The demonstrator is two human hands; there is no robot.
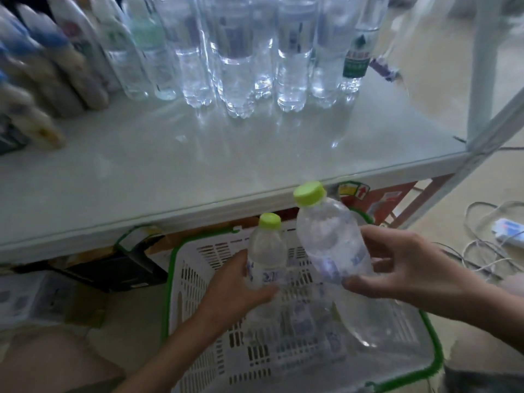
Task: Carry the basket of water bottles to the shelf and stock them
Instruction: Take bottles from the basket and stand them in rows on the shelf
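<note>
A white slatted basket with a green rim [166, 304] sits on the floor below the shelf, with more clear bottles lying in it. My left hand [232, 287] grips a small water bottle with a lime-green cap [266, 251], upright over the basket. My right hand [405, 268] holds a second, larger-looking green-capped bottle [331, 239], tilted left and raised near the front edge of the pale shelf [198, 165]. Several clear water bottles [235, 66] stand in rows at the back of that shelf.
Blurred white and blue bottles [42, 66] lean at the shelf's left. A white shelf post [482, 66] rises at the right. A red carton [380, 199] and dark boxes [119, 268] sit under the shelf. White cables and a power strip [504, 231] lie on the floor at right.
</note>
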